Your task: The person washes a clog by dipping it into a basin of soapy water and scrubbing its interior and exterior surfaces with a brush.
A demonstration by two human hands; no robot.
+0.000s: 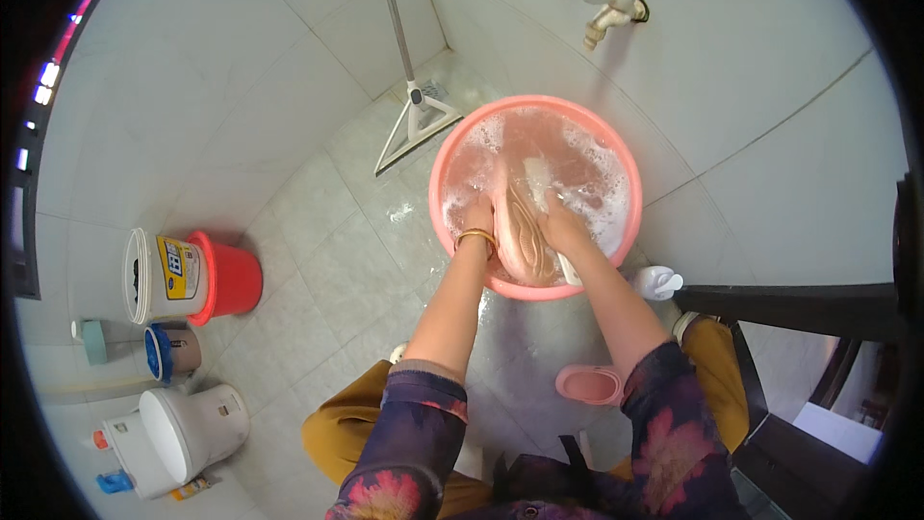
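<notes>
My left hand holds the pink shoe along its left side, fingertips lost in the cloudy water. My right hand lies at the shoe's right side, its fingers partly under the suds; I cannot tell how tightly they close, or on what. White pieces show just beside that hand, one near its fingertips and one below it; I cannot make out what they are. The shoe is in the pink basin, its grooved tan sole turned up and slanting, its near end close to the rim nearest me. Foam gathers mostly on the right.

A gold-coloured bangle circles my left wrist. Outside the basin, a squeegee stands just to the left on the grey floor, and a white bottle sits near the right edge. A pink slipper shows by my right arm. Beyond the basin, a tap juts from the wall. Well off to the left, a white bucket is beside a red bucket, with a white toilet nearer me.
</notes>
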